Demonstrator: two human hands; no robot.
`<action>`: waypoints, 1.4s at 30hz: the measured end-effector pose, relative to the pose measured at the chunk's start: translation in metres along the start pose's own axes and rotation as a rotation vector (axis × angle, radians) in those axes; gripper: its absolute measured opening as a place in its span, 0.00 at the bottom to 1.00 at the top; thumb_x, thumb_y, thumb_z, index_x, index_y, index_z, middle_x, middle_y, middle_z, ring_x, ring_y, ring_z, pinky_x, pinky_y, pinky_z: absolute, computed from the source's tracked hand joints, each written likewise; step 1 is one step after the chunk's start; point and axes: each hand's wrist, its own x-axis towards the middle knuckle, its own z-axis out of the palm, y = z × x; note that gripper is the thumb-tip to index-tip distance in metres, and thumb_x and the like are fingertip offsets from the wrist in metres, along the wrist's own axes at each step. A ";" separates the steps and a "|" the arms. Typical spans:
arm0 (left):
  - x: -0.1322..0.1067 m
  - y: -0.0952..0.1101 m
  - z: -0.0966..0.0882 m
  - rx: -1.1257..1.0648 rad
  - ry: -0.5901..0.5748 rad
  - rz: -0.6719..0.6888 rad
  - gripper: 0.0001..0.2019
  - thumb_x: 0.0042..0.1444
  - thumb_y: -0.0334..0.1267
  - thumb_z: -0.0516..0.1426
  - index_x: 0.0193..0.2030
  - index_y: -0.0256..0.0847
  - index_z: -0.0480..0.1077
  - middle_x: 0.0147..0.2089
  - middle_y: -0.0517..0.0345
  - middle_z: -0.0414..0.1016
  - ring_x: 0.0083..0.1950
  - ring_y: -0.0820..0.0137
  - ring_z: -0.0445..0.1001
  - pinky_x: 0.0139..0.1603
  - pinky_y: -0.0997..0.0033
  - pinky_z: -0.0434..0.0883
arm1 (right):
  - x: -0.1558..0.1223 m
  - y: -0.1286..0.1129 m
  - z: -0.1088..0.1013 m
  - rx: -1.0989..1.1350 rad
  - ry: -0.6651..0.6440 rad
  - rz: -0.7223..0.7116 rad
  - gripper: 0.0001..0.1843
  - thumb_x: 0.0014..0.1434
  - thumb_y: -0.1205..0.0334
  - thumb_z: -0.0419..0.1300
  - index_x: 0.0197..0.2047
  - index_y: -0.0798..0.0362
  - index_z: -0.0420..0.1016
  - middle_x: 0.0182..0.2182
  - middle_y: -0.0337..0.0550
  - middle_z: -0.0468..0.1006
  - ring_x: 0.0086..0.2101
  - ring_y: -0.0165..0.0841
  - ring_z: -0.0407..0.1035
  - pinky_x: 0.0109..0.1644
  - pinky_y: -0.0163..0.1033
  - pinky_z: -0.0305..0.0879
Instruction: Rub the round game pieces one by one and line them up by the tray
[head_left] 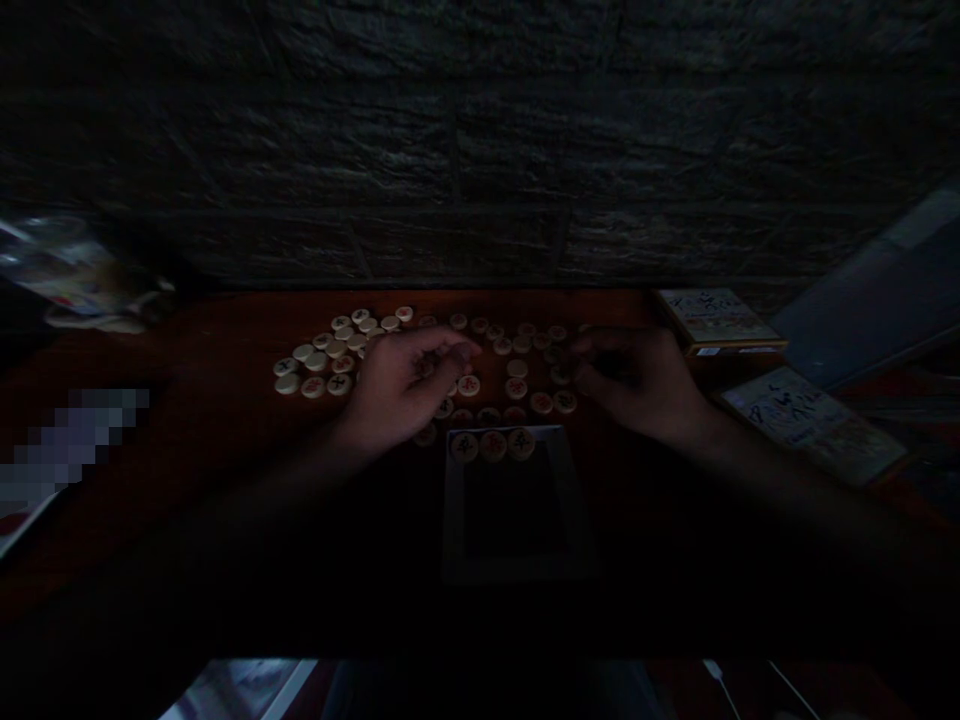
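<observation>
Many round wooden Chinese chess pieces with red or black characters lie scattered on the dark reddish table. My left hand is over the middle of them, thumb and fingers curled together at the tips; whatever they hold is hidden. On the right, my right hand has its fingers bent in a pinch beside a chess piece at the edge of the spread; dimness hides what is in it. Between my forearms lies an open shallow box. Three chess pieces form a row along its far end.
A stone-like wall rises behind the table. Two flat printed boxes lie at the right. At the left are a clear plastic container and a pixelated flat object. White cables show below the table edge.
</observation>
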 end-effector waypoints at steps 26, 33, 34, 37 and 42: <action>0.003 -0.002 -0.003 0.006 -0.006 0.008 0.11 0.67 0.40 0.58 0.42 0.40 0.81 0.39 0.55 0.86 0.39 0.66 0.83 0.40 0.70 0.75 | 0.006 0.010 -0.004 -0.023 0.106 0.054 0.09 0.63 0.60 0.60 0.33 0.50 0.80 0.28 0.42 0.84 0.29 0.37 0.78 0.32 0.40 0.69; 0.017 -0.020 -0.020 0.159 0.050 -0.007 0.09 0.62 0.37 0.59 0.41 0.41 0.82 0.44 0.55 0.87 0.43 0.64 0.84 0.45 0.67 0.77 | 0.009 0.016 -0.005 -0.024 0.144 0.104 0.10 0.63 0.61 0.61 0.42 0.54 0.84 0.38 0.48 0.87 0.37 0.39 0.81 0.41 0.43 0.75; 0.018 -0.023 -0.021 0.175 0.061 -0.009 0.09 0.62 0.37 0.59 0.42 0.41 0.82 0.44 0.54 0.87 0.43 0.63 0.84 0.45 0.67 0.77 | 0.009 0.014 -0.004 -0.013 0.116 0.078 0.10 0.64 0.62 0.61 0.44 0.53 0.84 0.40 0.48 0.87 0.38 0.39 0.81 0.42 0.43 0.75; 0.017 -0.024 -0.020 0.202 0.029 0.005 0.09 0.61 0.36 0.60 0.44 0.41 0.82 0.44 0.53 0.87 0.43 0.63 0.84 0.43 0.68 0.78 | 0.004 0.006 0.003 0.024 -0.022 -0.090 0.11 0.66 0.63 0.62 0.49 0.52 0.83 0.46 0.47 0.85 0.43 0.38 0.80 0.46 0.42 0.74; 0.006 -0.009 -0.008 0.223 -0.066 0.087 0.10 0.62 0.38 0.59 0.44 0.41 0.82 0.41 0.55 0.87 0.40 0.65 0.85 0.41 0.69 0.77 | -0.001 -0.004 0.017 -0.038 -0.199 -0.277 0.12 0.70 0.63 0.59 0.53 0.50 0.82 0.51 0.49 0.82 0.52 0.40 0.76 0.56 0.46 0.71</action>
